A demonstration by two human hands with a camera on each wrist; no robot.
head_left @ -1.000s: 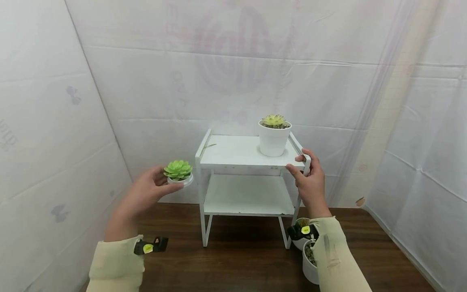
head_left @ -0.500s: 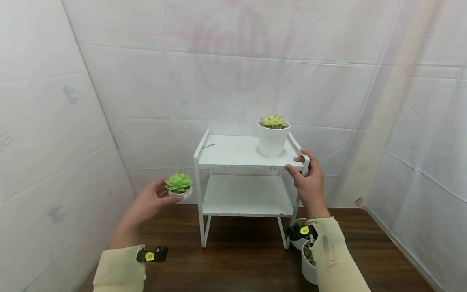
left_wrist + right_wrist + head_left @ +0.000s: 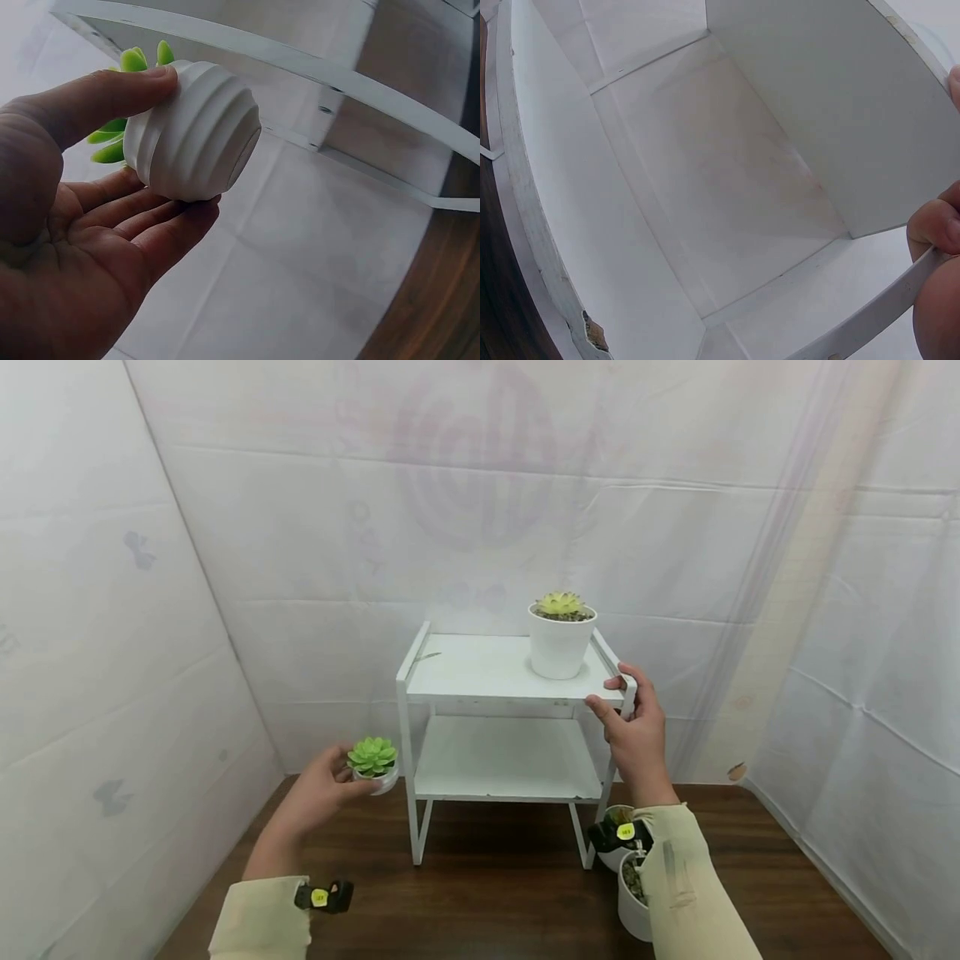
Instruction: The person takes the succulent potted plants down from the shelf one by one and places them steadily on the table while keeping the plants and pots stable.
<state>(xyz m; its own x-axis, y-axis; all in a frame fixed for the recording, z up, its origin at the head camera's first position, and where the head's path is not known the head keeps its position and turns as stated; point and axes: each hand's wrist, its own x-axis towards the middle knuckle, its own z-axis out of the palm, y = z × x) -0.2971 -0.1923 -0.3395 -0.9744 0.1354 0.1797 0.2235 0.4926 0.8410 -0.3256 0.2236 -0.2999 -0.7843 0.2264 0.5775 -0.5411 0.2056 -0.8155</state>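
My left hand [image 3: 318, 797] holds a small green succulent [image 3: 372, 756] in a white pot, off to the left of a white two-tier shelf [image 3: 465, 664]. In the left wrist view the pot [image 3: 199, 131] shows spiral ribs, and thumb and fingers pinch it from opposite sides. The pot is raised above the floor, close to the shelf's left front leg. My right hand [image 3: 637, 735] grips the shelf's top right front corner, thumb in front and fingers over the side rail. In the right wrist view only part of that hand [image 3: 937, 232] shows at the right edge.
A larger white pot [image 3: 561, 647] with a yellow-green succulent stands on the right of the top tier. Two more white potted plants, the nearer pot [image 3: 633, 906] partly behind the right sleeve, stand on the dark wood surface [image 3: 487, 902]. White sheeting [image 3: 300, 527] encloses the back and sides.
My left hand has lowered the small succulent and shifted it slightly right toward the shelf leg. The right hand keeps its grip on the shelf corner.
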